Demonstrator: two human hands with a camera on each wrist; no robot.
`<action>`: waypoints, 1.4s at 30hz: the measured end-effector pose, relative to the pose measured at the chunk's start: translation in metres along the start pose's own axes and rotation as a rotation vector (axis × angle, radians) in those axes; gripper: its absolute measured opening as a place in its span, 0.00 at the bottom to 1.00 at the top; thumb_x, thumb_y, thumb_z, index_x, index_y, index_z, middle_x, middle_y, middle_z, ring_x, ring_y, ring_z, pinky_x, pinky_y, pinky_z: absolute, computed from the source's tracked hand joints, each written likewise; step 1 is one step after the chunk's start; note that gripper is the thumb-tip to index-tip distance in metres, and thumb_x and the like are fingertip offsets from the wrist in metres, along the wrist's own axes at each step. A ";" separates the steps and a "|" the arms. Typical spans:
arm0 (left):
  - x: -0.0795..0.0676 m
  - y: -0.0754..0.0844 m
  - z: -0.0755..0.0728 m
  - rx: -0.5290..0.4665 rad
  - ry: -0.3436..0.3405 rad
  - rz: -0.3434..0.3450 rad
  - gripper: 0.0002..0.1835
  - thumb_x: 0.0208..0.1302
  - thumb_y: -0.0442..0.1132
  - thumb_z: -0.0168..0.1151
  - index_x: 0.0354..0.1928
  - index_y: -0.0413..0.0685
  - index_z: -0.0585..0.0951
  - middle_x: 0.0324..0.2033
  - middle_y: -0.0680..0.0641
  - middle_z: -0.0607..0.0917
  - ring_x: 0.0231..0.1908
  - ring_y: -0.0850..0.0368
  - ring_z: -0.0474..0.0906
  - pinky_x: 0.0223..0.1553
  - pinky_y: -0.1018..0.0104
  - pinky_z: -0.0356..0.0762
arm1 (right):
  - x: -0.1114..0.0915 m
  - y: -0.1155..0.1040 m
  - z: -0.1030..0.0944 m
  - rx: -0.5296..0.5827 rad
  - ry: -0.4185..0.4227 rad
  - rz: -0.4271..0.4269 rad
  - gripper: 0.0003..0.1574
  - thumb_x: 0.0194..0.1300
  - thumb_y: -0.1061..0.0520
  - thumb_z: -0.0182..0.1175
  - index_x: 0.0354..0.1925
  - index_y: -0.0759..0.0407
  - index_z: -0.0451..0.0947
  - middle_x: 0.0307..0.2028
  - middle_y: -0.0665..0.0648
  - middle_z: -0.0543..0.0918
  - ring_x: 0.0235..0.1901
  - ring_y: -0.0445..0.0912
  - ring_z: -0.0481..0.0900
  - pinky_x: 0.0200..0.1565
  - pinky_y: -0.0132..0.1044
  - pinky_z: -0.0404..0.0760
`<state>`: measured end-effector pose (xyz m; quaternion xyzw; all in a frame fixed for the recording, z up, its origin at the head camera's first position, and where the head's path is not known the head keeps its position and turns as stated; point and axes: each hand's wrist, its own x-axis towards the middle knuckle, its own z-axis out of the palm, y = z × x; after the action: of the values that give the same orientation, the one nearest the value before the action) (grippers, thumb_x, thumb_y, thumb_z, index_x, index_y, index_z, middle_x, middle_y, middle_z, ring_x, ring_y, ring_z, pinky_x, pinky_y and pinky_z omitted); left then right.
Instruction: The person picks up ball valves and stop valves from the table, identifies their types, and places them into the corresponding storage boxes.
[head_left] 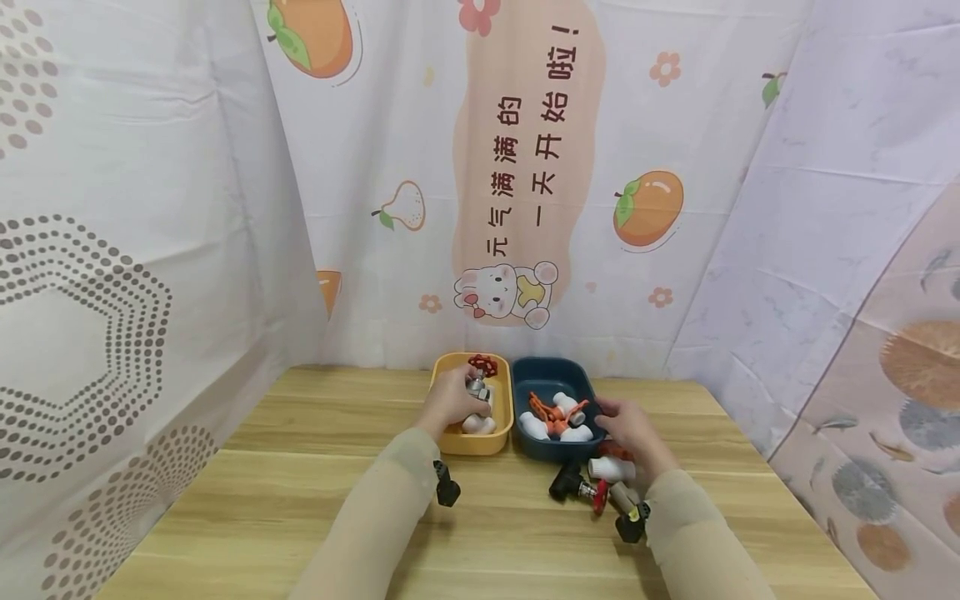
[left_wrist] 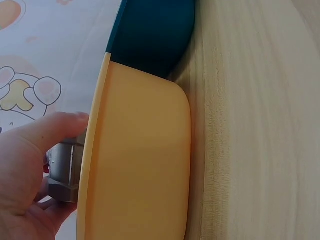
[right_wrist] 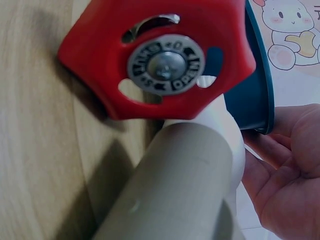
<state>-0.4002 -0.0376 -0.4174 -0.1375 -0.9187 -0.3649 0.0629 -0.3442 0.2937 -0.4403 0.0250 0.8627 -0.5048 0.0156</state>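
My left hand [head_left: 452,397] grips a metal valve with a red handwheel [head_left: 482,364] over the yellow bin [head_left: 437,447]. In the left wrist view, the valve's grey hexagonal body [left_wrist: 64,170] shows between thumb and fingers, behind the bin's rim. A white fitting [head_left: 478,425] lies in that bin under the hand. My right hand [head_left: 628,423] holds the right rim of the dark blue bin [head_left: 551,451], its fingers bent at the edge in the right wrist view. Inside the blue bin are white pipe fittings [head_left: 534,426] and orange-red pieces [head_left: 557,419] with handles.
In front of the blue bin, by my right forearm, lie a black valve with a red handwheel [head_left: 577,485], a white fitting [head_left: 611,468] and a grey pipe piece [head_left: 624,498]. The two bins stand side by side near the table's back edge, before a printed curtain [head_left: 405,275].
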 end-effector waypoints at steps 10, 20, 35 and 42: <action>0.010 0.009 -0.014 -0.073 0.081 0.120 0.35 0.54 0.54 0.79 0.62 0.47 0.79 0.59 0.43 0.80 0.59 0.44 0.73 0.61 0.45 0.73 | 0.002 -0.004 -0.002 -0.001 0.013 0.000 0.33 0.74 0.66 0.54 0.74 0.68 0.63 0.66 0.76 0.70 0.50 0.57 0.82 0.43 0.49 0.87; 0.007 0.013 -0.022 -0.080 0.052 0.076 0.35 0.56 0.56 0.78 0.64 0.52 0.78 0.60 0.47 0.79 0.62 0.45 0.73 0.61 0.46 0.74 | 0.001 -0.002 -0.002 -0.013 0.018 0.002 0.33 0.73 0.67 0.54 0.73 0.69 0.64 0.65 0.76 0.71 0.48 0.56 0.83 0.42 0.48 0.87; -0.004 0.014 -0.023 -0.130 0.069 0.096 0.34 0.57 0.54 0.77 0.64 0.51 0.78 0.62 0.45 0.78 0.62 0.44 0.73 0.59 0.46 0.76 | 0.000 -0.007 -0.003 -0.054 -0.013 -0.019 0.33 0.74 0.66 0.55 0.73 0.71 0.63 0.66 0.79 0.68 0.53 0.63 0.81 0.44 0.51 0.86; -0.008 0.017 -0.030 -0.151 0.068 0.097 0.34 0.59 0.59 0.74 0.65 0.58 0.77 0.62 0.49 0.78 0.61 0.47 0.73 0.59 0.44 0.76 | -0.005 -0.012 -0.011 -0.033 -0.026 -0.020 0.34 0.75 0.63 0.55 0.74 0.70 0.61 0.66 0.80 0.68 0.47 0.58 0.85 0.45 0.53 0.86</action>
<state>-0.3871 -0.0478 -0.3857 -0.1738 -0.8781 -0.4341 0.1010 -0.3399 0.2972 -0.4248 0.0097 0.8709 -0.4908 0.0222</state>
